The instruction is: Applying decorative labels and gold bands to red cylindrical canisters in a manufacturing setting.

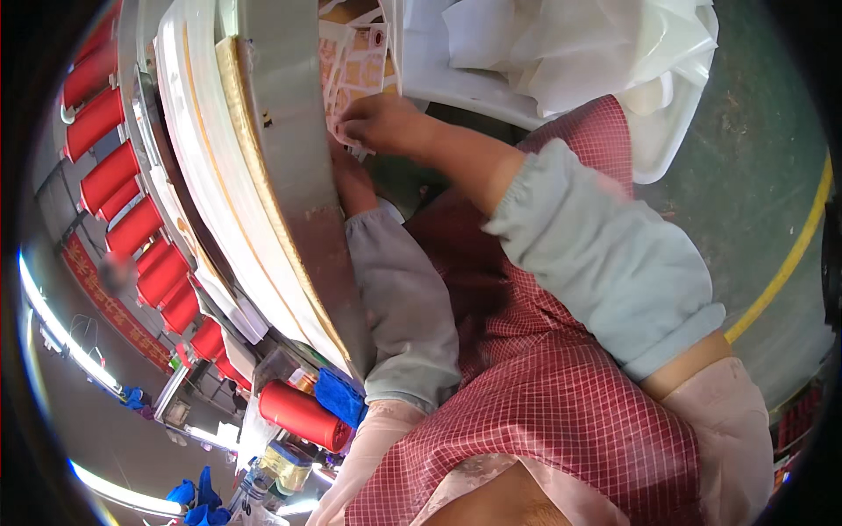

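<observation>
My right hand (383, 124) reaches to the near end of some printed paper sheets (361, 72) with orange and pink patterns, beside the grey table edge. Its fingers are bent together and closed on a sheet's edge. Just below it, close against the table edge, my left hand (349, 174) shows only its back and wrist; the fingers are hidden by the table edge and my right hand. Grey-blue sleeve covers (605, 254) wrap both forearms, and a red checked apron (544, 377) covers my lap.
Beyond my right arm stands a white plastic bin (671, 149) with crumpled white sheets (588, 44). The metal table edge (303, 158) runs along my left, with pale layered material (219, 175) on it. A red cylinder (303, 415) and blue cloth (340, 396) lie lower left. A yellow line (785, 263) marks the green floor.
</observation>
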Available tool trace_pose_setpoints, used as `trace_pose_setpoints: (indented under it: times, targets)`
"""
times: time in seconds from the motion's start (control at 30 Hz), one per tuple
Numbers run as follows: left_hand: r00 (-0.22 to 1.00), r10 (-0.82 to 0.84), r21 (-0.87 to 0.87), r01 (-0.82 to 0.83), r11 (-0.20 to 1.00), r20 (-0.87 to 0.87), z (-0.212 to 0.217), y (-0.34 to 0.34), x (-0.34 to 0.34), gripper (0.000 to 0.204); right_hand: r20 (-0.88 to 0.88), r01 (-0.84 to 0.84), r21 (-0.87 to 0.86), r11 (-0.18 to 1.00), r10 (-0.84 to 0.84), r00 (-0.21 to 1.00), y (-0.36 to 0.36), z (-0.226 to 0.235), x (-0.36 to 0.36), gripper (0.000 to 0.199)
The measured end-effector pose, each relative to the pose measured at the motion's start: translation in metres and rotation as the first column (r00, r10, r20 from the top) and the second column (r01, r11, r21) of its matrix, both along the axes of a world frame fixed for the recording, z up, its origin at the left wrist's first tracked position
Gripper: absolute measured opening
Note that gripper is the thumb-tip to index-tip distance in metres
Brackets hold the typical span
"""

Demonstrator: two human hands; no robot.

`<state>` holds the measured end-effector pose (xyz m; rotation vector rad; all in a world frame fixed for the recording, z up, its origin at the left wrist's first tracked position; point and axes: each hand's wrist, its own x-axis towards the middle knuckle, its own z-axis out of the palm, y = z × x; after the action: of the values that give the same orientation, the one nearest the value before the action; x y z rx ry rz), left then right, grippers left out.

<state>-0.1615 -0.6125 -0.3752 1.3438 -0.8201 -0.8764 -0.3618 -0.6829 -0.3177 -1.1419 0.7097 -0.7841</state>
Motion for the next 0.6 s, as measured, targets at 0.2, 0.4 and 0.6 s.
trace_pose_setpoints:
  times: [0.2, 0.4, 0.6]
  targets:
    - [0.422, -0.01, 0.153, -0.306, 0.94, 0.907, 0.009, 0.002, 0.014, 0.048, -0.034, -0.105, 0.733, 0.672, 0.191, 0.981, 0.029, 0.032, -0.019, 0.032]
    - [0.852, 0.245, 0.346, -0.428, 0.835, 0.463, 0.069, -0.03, -0.104, 0.049, 0.262, -0.159, 0.915, 0.369, -0.247, 0.933, 0.036, -0.008, 0.013, 0.033]
    - [0.918, 0.202, 0.317, -0.315, 0.894, 0.342, 0.07, -0.015, -0.075, 0.047, 0.151, -0.041, 0.866, 0.499, -0.183, 0.972, 0.038, 0.006, 0.042, 0.026]
